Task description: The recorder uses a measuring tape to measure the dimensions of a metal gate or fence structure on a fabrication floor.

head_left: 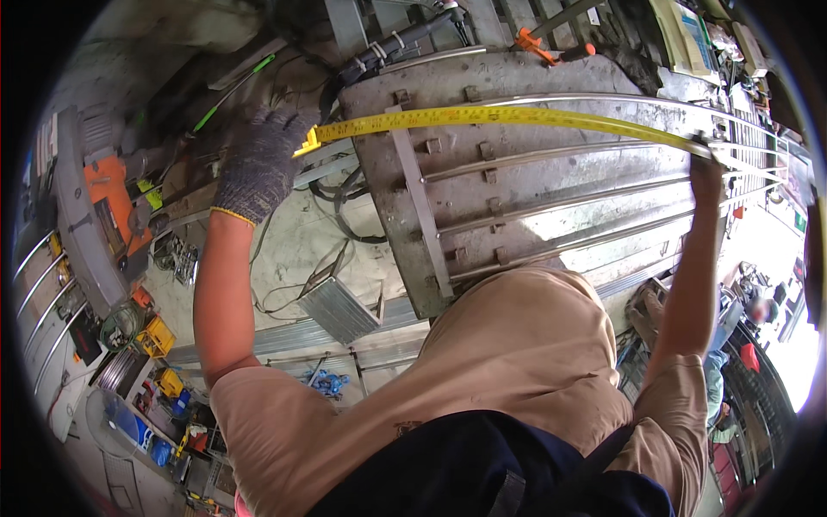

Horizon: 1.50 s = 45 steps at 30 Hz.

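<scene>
A yellow tape measure (pixel 482 115) is stretched across above a grey metal worktable (pixel 379 185), bowing slightly. My left hand (pixel 258 164), in a dark knitted glove with a yellow cuff edge, is closed round its left end, where a bit of yellow casing shows by the fingers. At the far right end my right hand (pixel 706 168) pinches the blade; its fingers are small and partly hidden. Beneath the tape, several long shiny metal rods (pixel 551 155) run lengthwise over the table. A flat metal crossbar (pixel 418 194) meets their left ends.
Small metal blocks stick up from the tabletop. An orange-handled clamp (pixel 536 45) sits at the back edge. Dark cables (pixel 345 207) hang left of the table, near a grey metal panel (pixel 340 308). An orange machine part (pixel 108 194) stands far left. Another person (pixel 719 388) is at right.
</scene>
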Each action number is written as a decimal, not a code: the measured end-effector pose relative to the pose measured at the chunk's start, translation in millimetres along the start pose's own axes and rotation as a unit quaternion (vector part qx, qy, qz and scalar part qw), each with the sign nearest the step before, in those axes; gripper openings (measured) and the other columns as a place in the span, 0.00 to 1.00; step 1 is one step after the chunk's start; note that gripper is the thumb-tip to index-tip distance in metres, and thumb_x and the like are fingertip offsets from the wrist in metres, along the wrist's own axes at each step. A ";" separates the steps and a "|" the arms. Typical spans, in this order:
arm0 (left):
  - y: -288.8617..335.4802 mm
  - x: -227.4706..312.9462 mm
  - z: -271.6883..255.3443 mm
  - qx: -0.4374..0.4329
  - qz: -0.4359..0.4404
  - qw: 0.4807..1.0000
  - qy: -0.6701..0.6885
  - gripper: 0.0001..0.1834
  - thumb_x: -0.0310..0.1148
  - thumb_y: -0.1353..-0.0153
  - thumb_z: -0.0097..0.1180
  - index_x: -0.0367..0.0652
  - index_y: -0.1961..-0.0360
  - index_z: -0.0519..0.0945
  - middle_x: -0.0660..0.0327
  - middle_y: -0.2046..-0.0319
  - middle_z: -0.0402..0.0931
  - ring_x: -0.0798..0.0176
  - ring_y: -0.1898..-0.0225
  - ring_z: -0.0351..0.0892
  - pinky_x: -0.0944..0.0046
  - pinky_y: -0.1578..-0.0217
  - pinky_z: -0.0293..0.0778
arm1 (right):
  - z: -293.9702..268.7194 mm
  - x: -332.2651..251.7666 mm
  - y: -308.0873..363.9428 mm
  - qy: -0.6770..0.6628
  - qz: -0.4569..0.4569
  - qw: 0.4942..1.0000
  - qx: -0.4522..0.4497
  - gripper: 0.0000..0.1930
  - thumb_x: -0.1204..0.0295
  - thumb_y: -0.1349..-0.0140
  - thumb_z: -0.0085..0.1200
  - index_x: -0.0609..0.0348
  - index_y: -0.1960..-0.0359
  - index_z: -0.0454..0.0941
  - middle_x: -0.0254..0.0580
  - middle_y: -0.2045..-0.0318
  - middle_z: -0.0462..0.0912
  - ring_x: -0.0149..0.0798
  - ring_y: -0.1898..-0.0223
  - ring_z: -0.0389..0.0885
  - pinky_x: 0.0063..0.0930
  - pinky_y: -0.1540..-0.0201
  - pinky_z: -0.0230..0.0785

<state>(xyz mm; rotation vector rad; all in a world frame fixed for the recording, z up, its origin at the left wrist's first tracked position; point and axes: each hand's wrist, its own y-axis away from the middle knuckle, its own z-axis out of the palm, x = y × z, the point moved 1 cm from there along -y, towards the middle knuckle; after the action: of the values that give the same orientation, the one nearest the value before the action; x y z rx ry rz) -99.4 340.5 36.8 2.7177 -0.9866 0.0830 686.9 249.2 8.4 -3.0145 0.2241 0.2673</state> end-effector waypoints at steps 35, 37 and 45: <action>56.2 586.1 68.7 -0.040 -0.073 0.991 0.104 0.32 0.30 0.46 0.66 0.49 0.38 0.73 0.53 0.44 0.74 0.45 0.41 0.70 0.47 0.39 0.66 | -116.4 447.2 329.1 -0.780 0.436 0.430 0.129 0.16 0.64 0.23 0.45 0.49 0.74 0.66 0.27 0.86 0.56 0.27 0.85 0.52 0.26 0.80 0.49; 61.3 617.2 76.3 0.017 -0.099 0.990 0.100 0.31 0.29 0.44 0.64 0.52 0.37 0.73 0.53 0.42 0.74 0.44 0.39 0.71 0.46 0.38 0.65 | -108.2 457.2 338.3 -0.738 0.480 0.455 0.132 0.17 0.63 0.23 0.44 0.48 0.75 0.64 0.27 0.89 0.53 0.28 0.86 0.50 0.28 0.81 0.44; 45.4 695.8 92.7 0.067 -0.045 0.988 0.133 0.24 0.50 0.40 0.64 0.53 0.46 0.78 0.53 0.50 0.77 0.45 0.46 0.76 0.46 0.47 0.69 | -76.8 441.9 365.0 -0.724 0.520 0.450 0.060 0.12 0.63 0.28 0.51 0.52 0.68 0.65 0.28 0.88 0.54 0.30 0.86 0.52 0.28 0.81 0.51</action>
<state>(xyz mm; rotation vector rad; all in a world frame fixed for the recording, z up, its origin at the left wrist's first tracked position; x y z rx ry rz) 404.1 -150.6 52.3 2.7707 -0.8068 0.4983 1073.2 -179.4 -31.1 -1.0134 1.5329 2.3204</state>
